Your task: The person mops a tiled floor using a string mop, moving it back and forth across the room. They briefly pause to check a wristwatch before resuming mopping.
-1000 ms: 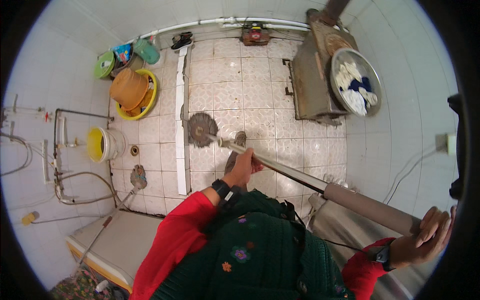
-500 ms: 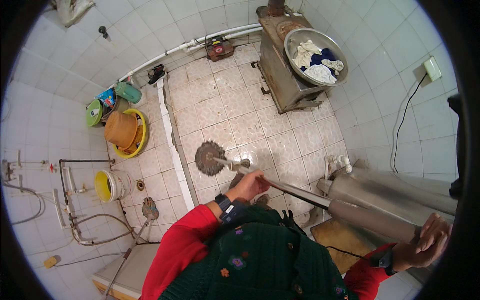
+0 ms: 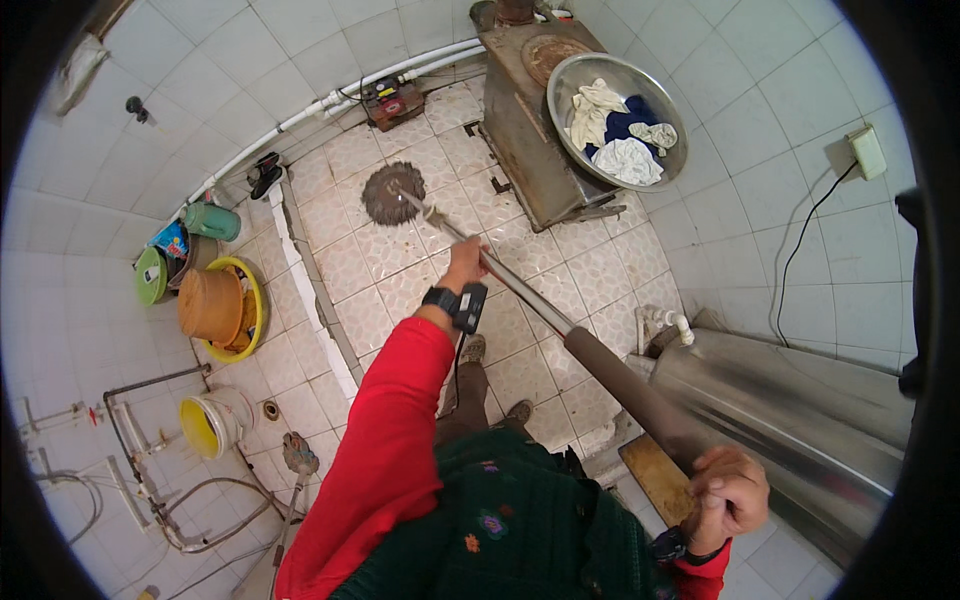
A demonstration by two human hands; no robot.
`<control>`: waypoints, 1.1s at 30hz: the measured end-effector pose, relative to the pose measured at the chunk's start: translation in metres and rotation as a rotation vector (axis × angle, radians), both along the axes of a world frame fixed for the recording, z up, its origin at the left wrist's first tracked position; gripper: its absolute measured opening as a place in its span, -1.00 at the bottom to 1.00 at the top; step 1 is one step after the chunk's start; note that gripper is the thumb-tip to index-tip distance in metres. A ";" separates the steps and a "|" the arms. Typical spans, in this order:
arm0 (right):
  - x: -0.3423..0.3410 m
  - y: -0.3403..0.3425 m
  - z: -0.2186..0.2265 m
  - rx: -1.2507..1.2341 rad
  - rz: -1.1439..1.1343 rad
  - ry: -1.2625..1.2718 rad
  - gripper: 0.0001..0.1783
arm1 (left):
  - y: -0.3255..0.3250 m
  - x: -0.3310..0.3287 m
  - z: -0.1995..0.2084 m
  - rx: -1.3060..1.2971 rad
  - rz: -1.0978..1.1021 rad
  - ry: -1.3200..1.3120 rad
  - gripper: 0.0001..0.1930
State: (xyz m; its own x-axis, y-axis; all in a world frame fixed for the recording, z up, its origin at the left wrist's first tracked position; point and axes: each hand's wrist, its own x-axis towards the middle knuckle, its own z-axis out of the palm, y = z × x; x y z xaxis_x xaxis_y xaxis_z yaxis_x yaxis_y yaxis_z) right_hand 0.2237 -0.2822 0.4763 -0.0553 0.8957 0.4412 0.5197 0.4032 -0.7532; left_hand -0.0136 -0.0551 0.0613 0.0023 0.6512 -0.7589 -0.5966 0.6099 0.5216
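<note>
A mop [image 3: 530, 297] with a round, shaggy grey head crosses the view diagonally. Its mop head [image 3: 392, 193] lies on the tiled floor, left of the metal stove. My left hand [image 3: 466, 264] is closed around the metal pole a little above the head, with that arm stretched forward. At the other end, low on the right, my right hand [image 3: 733, 488] is closed at the top of the thick brown grip. Part of that grip end is hidden by the fingers.
A metal basin [image 3: 672, 150] of clothes sits on the stove [image 3: 535, 140]. A low white ledge [image 3: 312, 285] divides the floor. Beyond it stand a yellow tub [image 3: 258, 318], a white bucket [image 3: 236, 412] and a second mop [image 3: 299, 455]. A large metal tank [image 3: 790, 410] fills the right side.
The mop head has slid forward across the tiles, away from my feet. My left arm has stretched forward with the pole, and my right hand has come inward from the right edge.
</note>
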 end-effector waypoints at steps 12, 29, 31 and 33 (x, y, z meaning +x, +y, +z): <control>0.036 -0.065 0.007 0.147 -0.375 0.082 -0.85 | -0.043 0.090 0.021 0.042 -0.196 0.034 -0.78; 0.167 -0.432 0.065 0.444 -1.045 0.033 -0.75 | -0.357 0.356 0.073 -0.076 -0.778 -0.183 -0.85; 0.157 -0.434 0.049 0.454 -1.018 -0.025 -0.77 | -0.351 0.372 0.066 -0.135 -0.795 -0.227 -0.87; 0.144 -0.429 0.033 0.419 -1.006 -0.104 -0.79 | -0.342 0.387 0.056 -0.007 -0.819 -0.238 -0.86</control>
State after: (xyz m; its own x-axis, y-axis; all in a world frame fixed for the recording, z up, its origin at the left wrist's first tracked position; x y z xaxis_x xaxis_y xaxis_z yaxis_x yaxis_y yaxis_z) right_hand 0.3676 -0.7109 0.5097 0.5628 0.3317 0.7572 0.8080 -0.0271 -0.5886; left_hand 0.3736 -0.3971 0.1172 0.6301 0.3696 -0.6829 -0.0588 0.8996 0.4327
